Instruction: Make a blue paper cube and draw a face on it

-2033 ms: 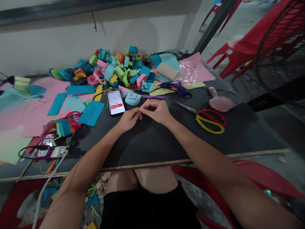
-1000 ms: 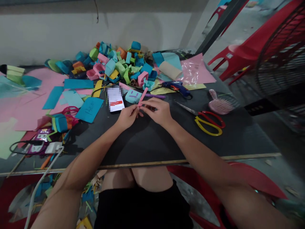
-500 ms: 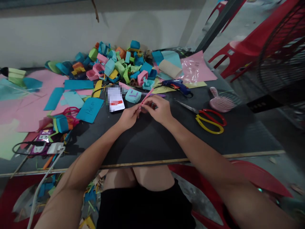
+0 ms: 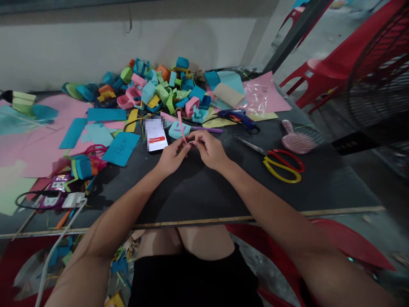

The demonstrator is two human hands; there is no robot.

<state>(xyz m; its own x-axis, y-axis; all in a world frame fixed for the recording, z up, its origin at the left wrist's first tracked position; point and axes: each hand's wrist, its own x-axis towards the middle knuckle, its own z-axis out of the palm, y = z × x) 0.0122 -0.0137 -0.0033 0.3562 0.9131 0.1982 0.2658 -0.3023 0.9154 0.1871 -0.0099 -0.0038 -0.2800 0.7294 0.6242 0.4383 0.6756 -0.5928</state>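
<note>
Between my two hands is a narrow pink paper strip (image 4: pixel 182 126), one end standing up and the lower part bent at my fingertips. My left hand (image 4: pixel 174 157) pinches it near the bend. The fingers of my right hand (image 4: pixel 209 149) are closed on the strip's other part, which they partly hide. Just beyond my fingers lie a light blue folded paper piece (image 4: pixel 175 129) with purple marks and a purple pen (image 4: pixel 209 129). A phone (image 4: pixel 156 135) with a lit screen lies left of them.
Scissors (image 4: pixel 281 164) with red and yellow handles and a pink hairbrush (image 4: pixel 297 143) lie at right. A blue glue gun (image 4: pixel 239 119) is farther back. Many folded paper pieces (image 4: pixel 162 89) pile against the wall. Coloured sheets and a power strip (image 4: pixel 57 192) with a white cable occupy the left; a fan (image 4: pixel 380 81) stands right.
The pink strip, straight and slanting up to the right before, now bends at my fingertips with one end upright. My right hand has shifted slightly down and its fingers have changed position.
</note>
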